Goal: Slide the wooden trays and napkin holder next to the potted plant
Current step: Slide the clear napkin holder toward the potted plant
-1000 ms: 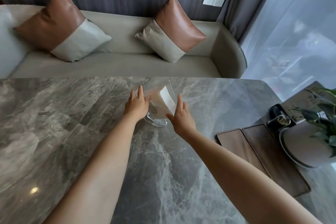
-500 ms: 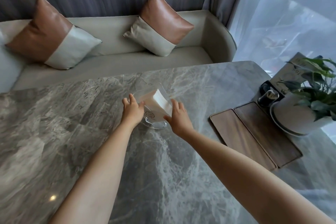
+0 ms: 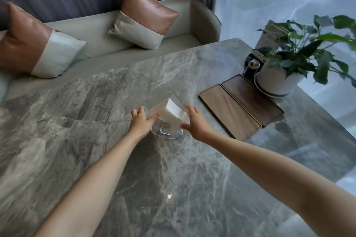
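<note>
A clear napkin holder [image 3: 167, 121] with white napkins stands on the grey marble table [image 3: 96, 121], tilted a little. My left hand [image 3: 141, 121] presses its left side and my right hand [image 3: 196, 123] its right side, so both hold it between them. Two flat wooden trays lie side by side to the right: a lighter tray [image 3: 229, 111] nearer the holder and a darker tray [image 3: 252, 100] touching the saucer of the potted plant [image 3: 277, 77], which has a white pot and green leaves.
A small dark jar [image 3: 252, 67] and an upright card [image 3: 269, 36] stand behind the plant near the table's far right corner. A grey sofa [image 3: 100, 42] with two brown-and-white cushions runs behind the table. A curtained window is at the right.
Both hands have slid the napkin holder to the right, closer to the wooden trays. The camera has swung right, so the plant and trays sit nearer the centre.
</note>
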Available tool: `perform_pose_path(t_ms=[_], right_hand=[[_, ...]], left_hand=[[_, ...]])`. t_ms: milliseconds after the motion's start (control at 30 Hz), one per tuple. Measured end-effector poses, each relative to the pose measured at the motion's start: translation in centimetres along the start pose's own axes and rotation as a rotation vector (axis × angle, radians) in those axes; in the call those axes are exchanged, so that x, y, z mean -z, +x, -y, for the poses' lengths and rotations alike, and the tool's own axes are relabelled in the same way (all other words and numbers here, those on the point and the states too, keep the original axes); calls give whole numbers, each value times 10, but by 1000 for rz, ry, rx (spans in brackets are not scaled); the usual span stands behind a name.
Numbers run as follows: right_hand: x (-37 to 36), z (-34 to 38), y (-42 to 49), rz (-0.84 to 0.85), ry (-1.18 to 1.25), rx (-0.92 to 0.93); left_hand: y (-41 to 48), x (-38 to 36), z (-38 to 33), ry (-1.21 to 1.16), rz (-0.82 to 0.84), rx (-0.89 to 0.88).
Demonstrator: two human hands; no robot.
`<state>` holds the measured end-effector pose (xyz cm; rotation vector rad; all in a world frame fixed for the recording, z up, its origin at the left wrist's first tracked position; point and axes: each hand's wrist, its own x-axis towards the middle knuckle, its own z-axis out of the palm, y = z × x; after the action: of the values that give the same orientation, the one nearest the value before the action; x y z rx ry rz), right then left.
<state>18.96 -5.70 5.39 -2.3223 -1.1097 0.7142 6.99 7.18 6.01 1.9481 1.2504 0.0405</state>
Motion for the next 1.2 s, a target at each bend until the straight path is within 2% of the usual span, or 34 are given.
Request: perform_pose_path(t_ms=[533, 933, 1200], right_hand=[[51, -107, -108, -87, 45, -148], [143, -221, -173, -340, 136, -318], [201, -290, -186, -507, 172, -449]], left_hand=[[-67, -90, -58, 98, 113, -148], [-90, -200, -192, 110, 225, -413], [-88, -275, -286, 95, 330, -536]])
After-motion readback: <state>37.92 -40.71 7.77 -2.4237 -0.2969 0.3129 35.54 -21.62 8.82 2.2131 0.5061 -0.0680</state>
